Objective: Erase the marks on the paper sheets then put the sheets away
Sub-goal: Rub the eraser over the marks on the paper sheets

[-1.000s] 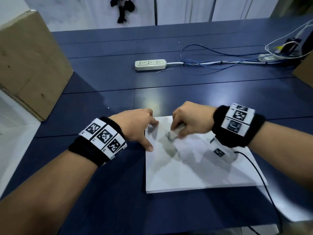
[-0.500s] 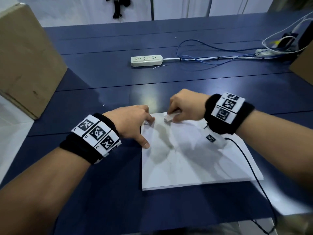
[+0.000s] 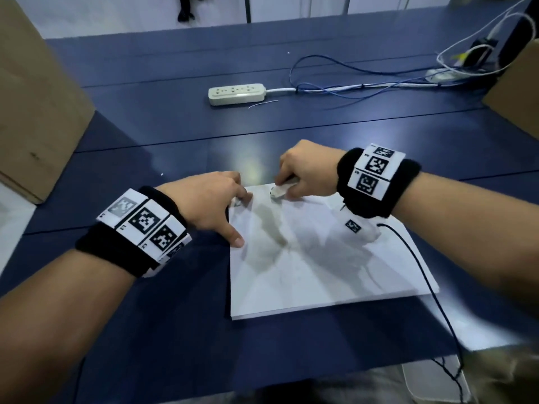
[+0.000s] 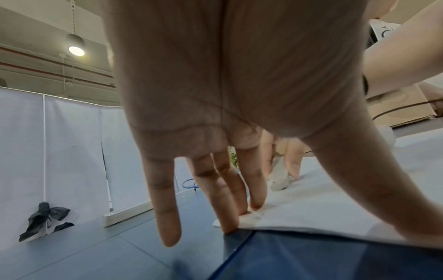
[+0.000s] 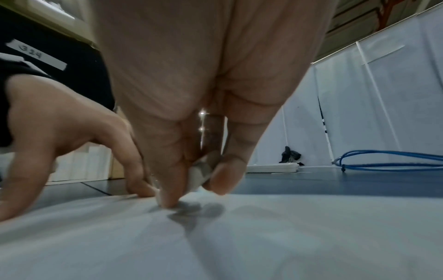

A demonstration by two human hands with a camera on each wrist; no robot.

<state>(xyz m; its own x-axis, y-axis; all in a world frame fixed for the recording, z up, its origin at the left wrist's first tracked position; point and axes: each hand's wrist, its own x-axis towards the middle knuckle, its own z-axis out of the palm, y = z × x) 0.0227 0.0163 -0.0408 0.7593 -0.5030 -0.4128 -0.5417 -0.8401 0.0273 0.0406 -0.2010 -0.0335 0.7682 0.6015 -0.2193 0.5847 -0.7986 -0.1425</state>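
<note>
eraser (image 5: 200,175) betw. fingers (image 5: 224,176) (r. wrist)

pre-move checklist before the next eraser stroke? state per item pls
1. Eraser pinched in the right hand: ok.
2. Eraser tip on the paper stack, near its far edge: ok.
3. Left hand holds the stack at its far left corner, fingertips pressing down: ok.
4. That corner flat: not ok, the top sheet looks slightly creased under the fingers.
5. Marks left to erase: cannot tell, shadows cover the sheet.
6. Wrist cable trails over the stack's right edge, off the stroke area: ok.
</note>
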